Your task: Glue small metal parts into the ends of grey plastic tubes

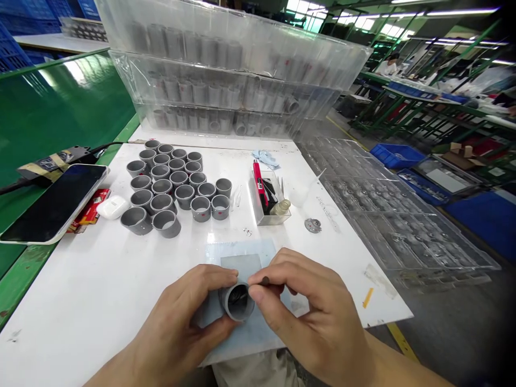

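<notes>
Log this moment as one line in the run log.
left hand: grey pipe sleeve | right hand: slim dark tool, at sleeve mouth | beneath: pale blue sheet

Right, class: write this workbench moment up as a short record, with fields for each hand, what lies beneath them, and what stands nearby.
left hand: holds a grey plastic pipe coupling
right hand: pinches a small dark tool at the coupling's mouth
beneath: pale blue sheet
nearby: grouped grey couplings, clear box, smartphone
</notes>
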Motion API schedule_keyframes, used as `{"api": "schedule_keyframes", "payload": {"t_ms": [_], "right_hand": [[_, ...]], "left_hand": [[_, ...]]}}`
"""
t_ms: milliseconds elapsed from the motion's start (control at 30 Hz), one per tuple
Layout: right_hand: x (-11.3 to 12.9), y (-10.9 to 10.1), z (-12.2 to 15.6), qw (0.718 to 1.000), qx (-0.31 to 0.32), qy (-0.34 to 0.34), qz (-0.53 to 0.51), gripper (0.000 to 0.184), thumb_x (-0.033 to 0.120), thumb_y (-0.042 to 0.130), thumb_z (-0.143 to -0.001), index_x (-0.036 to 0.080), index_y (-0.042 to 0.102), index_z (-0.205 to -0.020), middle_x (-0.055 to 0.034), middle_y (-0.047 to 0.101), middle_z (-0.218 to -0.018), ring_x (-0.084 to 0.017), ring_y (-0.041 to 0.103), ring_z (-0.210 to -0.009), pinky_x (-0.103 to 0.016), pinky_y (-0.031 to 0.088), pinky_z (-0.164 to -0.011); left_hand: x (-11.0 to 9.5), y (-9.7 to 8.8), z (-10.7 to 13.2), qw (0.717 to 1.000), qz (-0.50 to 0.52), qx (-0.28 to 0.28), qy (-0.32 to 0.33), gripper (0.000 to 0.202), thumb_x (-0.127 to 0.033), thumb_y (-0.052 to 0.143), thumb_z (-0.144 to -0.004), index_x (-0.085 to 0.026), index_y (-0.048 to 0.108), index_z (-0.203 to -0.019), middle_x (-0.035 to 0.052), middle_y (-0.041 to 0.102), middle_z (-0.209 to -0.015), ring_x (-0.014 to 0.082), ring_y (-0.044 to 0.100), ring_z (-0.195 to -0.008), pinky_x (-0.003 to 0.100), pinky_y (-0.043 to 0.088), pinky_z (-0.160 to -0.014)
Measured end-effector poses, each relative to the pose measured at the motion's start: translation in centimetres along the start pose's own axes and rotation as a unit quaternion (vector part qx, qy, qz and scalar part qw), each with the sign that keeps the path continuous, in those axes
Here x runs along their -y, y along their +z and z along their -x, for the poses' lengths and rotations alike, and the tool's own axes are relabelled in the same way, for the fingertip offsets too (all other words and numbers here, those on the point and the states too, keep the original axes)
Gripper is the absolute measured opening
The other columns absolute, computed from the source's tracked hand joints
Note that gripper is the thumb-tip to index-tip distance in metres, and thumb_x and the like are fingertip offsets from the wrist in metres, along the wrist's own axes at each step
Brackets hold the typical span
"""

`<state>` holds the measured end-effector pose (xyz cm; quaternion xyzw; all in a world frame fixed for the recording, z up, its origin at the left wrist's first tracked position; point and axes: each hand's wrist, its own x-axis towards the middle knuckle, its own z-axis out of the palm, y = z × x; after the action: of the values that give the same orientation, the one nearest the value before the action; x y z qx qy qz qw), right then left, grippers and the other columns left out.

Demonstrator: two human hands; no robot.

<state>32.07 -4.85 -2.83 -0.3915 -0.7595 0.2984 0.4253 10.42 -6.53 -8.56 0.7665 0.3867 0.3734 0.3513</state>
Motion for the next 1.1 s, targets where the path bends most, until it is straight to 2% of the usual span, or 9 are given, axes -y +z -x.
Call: {"api": "schedule_keyframes", "payload": {"t_ms": [300, 367, 467, 567, 667, 800, 900, 967, 1100], "right_hand": [[0.8, -1.1, -0.5, 0.999, -0.025, -0.024, 0.031, 0.013, 0.006, 0.068, -0.085, 0.018, 0.072, -0.09, -0.0001, 0.068, -0.072, -0.011, 0.061, -0.065, -0.026, 0.051, -0.061], [1.0, -1.8, -0.5, 0.997, -0.063, -0.011, 0.032, 0.018, 0.007, 0.069, -0.085, 0.022, 0.073, -0.094, 0.0007, 0.069, -0.076, -0.012, 0.063, -0.069, -0.026, 0.052, -0.062], [0.7, -3.1, -0.7, 0.984, -0.164, -0.03, 0.062, 0.022, 0.009, 0.072, -0.087, 0.028, 0.075, -0.097, 0.0025, 0.071, -0.079, -0.013, 0.063, -0.071, -0.027, 0.051, -0.062], [-0.7, -4.6, -1.8, 0.955, -0.259, -0.057, 0.134, 0.015, 0.015, 0.075, -0.087, 0.029, 0.076, -0.093, 0.0022, 0.073, -0.079, -0.015, 0.062, -0.068, -0.03, 0.049, -0.06], [-2.4, -6.1, -3.3, 0.934, -0.292, -0.051, 0.2, 0.005, 0.023, 0.074, -0.089, 0.027, 0.076, -0.09, 0.0001, 0.075, -0.081, -0.017, 0.063, -0.069, -0.033, 0.05, -0.063], [-4.0, -7.3, -4.8, 0.925, -0.296, -0.035, 0.237, 0.004, 0.028, 0.073, -0.091, 0.025, 0.076, -0.09, -0.0006, 0.074, -0.079, -0.017, 0.065, -0.07, -0.032, 0.05, -0.064], [-4.7, -7.0, -5.3, 0.928, -0.285, -0.028, 0.24, 0.009, 0.03, 0.071, -0.091, 0.023, 0.075, -0.087, -0.0011, 0.073, -0.079, -0.016, 0.063, -0.067, -0.03, 0.048, -0.062], [-5.1, -6.5, -5.5, 0.936, -0.246, -0.015, 0.251, 0.013, 0.03, 0.069, -0.092, 0.021, 0.074, -0.086, -0.0014, 0.072, -0.077, -0.015, 0.062, -0.066, -0.03, 0.047, -0.063], [-5.9, -5.9, -5.4, 0.948, -0.115, 0.057, 0.293, 0.014, 0.033, 0.069, -0.092, 0.021, 0.076, -0.093, 0.0011, 0.069, -0.072, -0.015, 0.062, -0.066, -0.03, 0.045, -0.064]], "left_hand": [[0.1, 0.1, 0.2, 1.0, -0.008, -0.004, -0.018, 0.041, -0.017, 0.069, -0.093, -0.032, 0.054, -0.128, -0.002, 0.073, -0.115, 0.0141, 0.07, -0.106, 0.023, 0.056, -0.091], [0.1, 0.1, 0.2, 0.999, -0.023, -0.007, -0.023, 0.041, -0.017, 0.069, -0.093, -0.033, 0.054, -0.128, -0.0027, 0.073, -0.115, 0.0142, 0.071, -0.106, 0.023, 0.056, -0.091], [0.1, 0.1, 0.2, 0.999, -0.036, -0.014, -0.024, 0.042, -0.019, 0.069, -0.093, -0.035, 0.053, -0.128, -0.0034, 0.074, -0.117, 0.0149, 0.071, -0.107, 0.024, 0.056, -0.092], [0.1, 0.2, 0.2, 0.999, -0.031, -0.02, -0.037, 0.042, -0.021, 0.07, -0.092, -0.038, 0.054, -0.127, -0.0052, 0.074, -0.115, 0.014, 0.072, -0.103, 0.023, 0.056, -0.091], [-0.1, 0.3, 0.2, 0.996, -0.011, -0.032, -0.083, 0.04, -0.025, 0.072, -0.09, -0.041, 0.056, -0.123, -0.0087, 0.074, -0.113, 0.0138, 0.073, -0.102, 0.023, 0.057, -0.09], [-0.5, 0.6, 0.0, 0.981, 0.031, -0.063, -0.179, 0.03, -0.032, 0.073, -0.088, -0.041, 0.061, -0.114, -0.01, 0.075, -0.11, 0.0164, 0.072, -0.1, 0.027, 0.056, -0.086], [-0.8, 0.7, -0.1, 0.976, 0.034, -0.069, -0.203, 0.027, -0.034, 0.074, -0.086, -0.04, 0.064, -0.11, -0.0096, 0.075, -0.108, 0.0172, 0.071, -0.098, 0.029, 0.054, -0.086], [-0.9, 0.8, -0.1, 0.975, 0.03, -0.072, -0.208, 0.027, -0.034, 0.074, -0.085, -0.039, 0.064, -0.11, -0.0093, 0.075, -0.109, 0.0174, 0.07, -0.099, 0.029, 0.053, -0.086], [-0.8, 0.8, 0.1, 0.977, 0.008, -0.068, -0.202, 0.027, -0.034, 0.073, -0.085, -0.036, 0.064, -0.111, -0.0049, 0.076, -0.11, 0.0205, 0.07, -0.099, 0.031, 0.054, -0.082]]}}
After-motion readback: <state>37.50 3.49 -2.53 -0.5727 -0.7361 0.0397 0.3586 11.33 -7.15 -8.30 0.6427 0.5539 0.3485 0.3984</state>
